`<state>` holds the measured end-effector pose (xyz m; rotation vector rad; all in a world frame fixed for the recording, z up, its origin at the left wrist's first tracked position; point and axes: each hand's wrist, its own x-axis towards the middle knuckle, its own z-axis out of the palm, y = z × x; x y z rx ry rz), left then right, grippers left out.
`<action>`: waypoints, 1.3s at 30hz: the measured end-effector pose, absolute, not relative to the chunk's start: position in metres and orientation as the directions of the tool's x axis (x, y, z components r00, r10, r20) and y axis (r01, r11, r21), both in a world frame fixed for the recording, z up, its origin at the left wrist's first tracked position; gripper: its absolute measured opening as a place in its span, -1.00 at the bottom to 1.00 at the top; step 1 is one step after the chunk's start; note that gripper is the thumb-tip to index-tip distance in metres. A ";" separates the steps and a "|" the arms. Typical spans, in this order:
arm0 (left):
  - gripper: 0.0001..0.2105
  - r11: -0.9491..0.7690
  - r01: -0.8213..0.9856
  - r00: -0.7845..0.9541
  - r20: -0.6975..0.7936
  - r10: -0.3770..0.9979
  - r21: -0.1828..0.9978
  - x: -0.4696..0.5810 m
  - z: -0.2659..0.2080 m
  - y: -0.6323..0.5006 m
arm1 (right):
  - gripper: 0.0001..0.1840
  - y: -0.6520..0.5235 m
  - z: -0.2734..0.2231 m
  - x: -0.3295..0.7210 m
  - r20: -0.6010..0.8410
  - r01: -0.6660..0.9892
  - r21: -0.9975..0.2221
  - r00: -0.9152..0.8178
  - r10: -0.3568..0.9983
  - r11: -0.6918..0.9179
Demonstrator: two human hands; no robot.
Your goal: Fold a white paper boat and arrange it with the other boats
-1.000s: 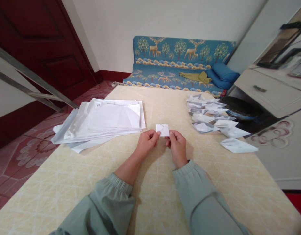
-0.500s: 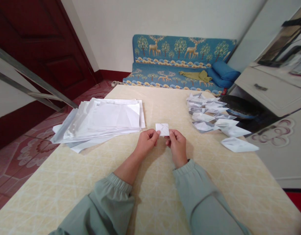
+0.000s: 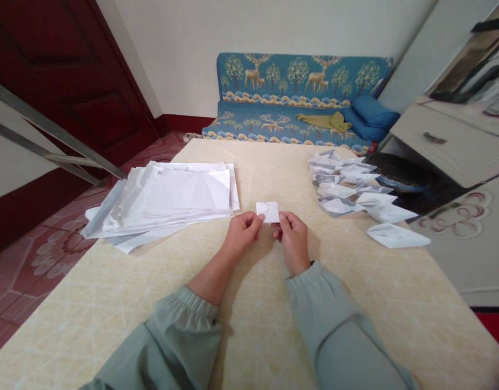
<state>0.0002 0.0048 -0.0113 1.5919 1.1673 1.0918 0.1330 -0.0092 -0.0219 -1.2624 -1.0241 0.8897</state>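
Between my two hands is a small square of folded white paper (image 3: 268, 211), with crease lines across its face. My left hand (image 3: 244, 232) pinches its lower left corner, thumb on top and fingers curled beneath. At the lower right corner my right hand (image 3: 292, 237) grips it the same way, between thumb and bent fingers. The folded paper is held just above the table (image 3: 257, 314). Fingers under the paper are partly hidden.
A stack of white paper sheets (image 3: 184, 192) lies on the table's left. Several folded paper boats (image 3: 398, 236) stand in rows at the right edge. Beyond the table is a sofa (image 3: 274, 116) with a deer-patterned blue cover. A cabinet (image 3: 444, 162) stands at right.
Both hands keep their pinch on the folded paper, and its face looks slightly flatter. The whole view has shifted a little; the stack and the boats stay where they were.
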 end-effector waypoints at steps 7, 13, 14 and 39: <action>-0.62 -0.189 0.208 0.184 0.151 0.971 0.960 0.000 -0.013 0.006 | -0.73 -0.010 -0.020 0.132 0.120 0.017 -0.993 0.318 0.940 0.121; -0.62 -0.200 0.209 0.182 0.163 0.970 0.957 0.000 -0.012 0.006 | -0.73 -0.011 -0.018 0.132 0.136 0.028 -0.991 0.316 0.939 0.134; -0.62 -0.204 0.209 0.182 0.167 0.969 0.957 0.000 -0.012 0.006 | -0.73 -0.011 -0.018 0.132 0.134 0.026 -0.991 0.317 0.939 0.132; -0.64 -0.195 0.217 0.159 0.162 0.974 0.956 -0.002 -0.015 0.007 | -0.70 -0.012 -0.018 0.131 0.112 -0.038 -0.991 0.299 0.948 0.129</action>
